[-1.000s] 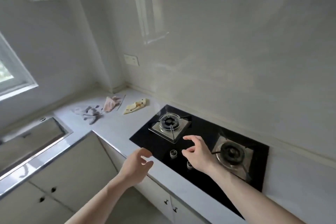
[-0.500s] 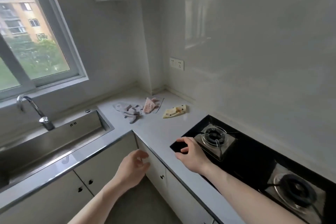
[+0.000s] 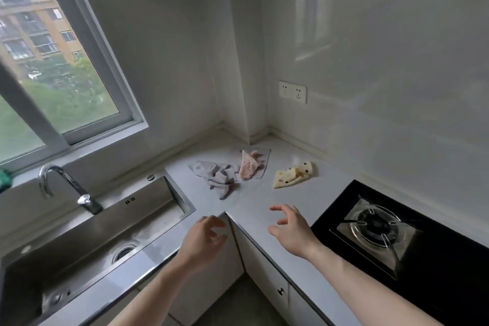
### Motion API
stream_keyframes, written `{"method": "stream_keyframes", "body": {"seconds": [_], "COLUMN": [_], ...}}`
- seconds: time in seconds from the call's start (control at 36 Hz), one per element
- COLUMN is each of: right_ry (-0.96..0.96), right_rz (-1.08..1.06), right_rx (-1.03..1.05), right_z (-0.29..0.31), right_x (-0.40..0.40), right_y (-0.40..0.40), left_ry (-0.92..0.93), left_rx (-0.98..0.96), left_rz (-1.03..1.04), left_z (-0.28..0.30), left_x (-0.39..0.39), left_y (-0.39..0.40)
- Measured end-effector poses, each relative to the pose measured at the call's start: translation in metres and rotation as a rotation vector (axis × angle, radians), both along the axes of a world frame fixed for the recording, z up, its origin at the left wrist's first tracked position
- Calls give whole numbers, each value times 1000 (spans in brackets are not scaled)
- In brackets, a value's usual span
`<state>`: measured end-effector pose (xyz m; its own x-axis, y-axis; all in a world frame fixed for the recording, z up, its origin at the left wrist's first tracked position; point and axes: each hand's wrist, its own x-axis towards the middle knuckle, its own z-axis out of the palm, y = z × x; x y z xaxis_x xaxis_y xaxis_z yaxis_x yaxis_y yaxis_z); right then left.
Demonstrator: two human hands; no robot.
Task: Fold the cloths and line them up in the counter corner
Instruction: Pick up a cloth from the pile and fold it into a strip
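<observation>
Right now, in the head view, your left hand (image 3: 203,239) hangs over the inner corner of the counter (image 3: 254,201), just above the cabinet front, fingers loosely curled and holding nothing. Your right hand (image 3: 291,230) hovers over the counter's front strip beside the black hob (image 3: 412,243), fingers spread and slightly bent, thumb out, also holding nothing. Neither hand touches a cloth.

Three crumpled cloths lie further back, near where the two walls meet. The grey cloth (image 3: 218,173) is on the left, bunched up, its edge touching or overlapping the pink cloth (image 3: 250,164) beside it; I cannot tell which. The yellow dotted cloth (image 3: 293,174) lies apart to the right, partly folded over itself, between the pink one and the hob. Bare counter lies between your hands and the cloths.

To your left sits the steel sink (image 3: 100,230) with its curved tap (image 3: 66,188) under the window (image 3: 53,74). A gas burner (image 3: 374,227) sits on the hob to your right. A double wall socket (image 3: 293,91) is on the wall above the yellow cloth.
</observation>
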<state>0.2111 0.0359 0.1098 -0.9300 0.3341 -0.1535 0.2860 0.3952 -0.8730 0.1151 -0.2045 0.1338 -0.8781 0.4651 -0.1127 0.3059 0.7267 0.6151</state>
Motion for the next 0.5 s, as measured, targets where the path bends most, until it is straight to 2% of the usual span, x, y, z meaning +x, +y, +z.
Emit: {"method": "stream_keyframes", "body": {"seconds": [0.28,0.5], "right_ry": [-22,-65], "right_rz": [-215,-497], "right_rx": [25,81], "right_z": [-15,-50], "right_x": [-59,-104], "right_y": [24,34], "left_ry": [30,39], "left_rx": [-149,-254], "left_rz": [-277,-613], "left_z": [-23,-72], "left_x": [-126,-219], "left_y": [61,138]}}
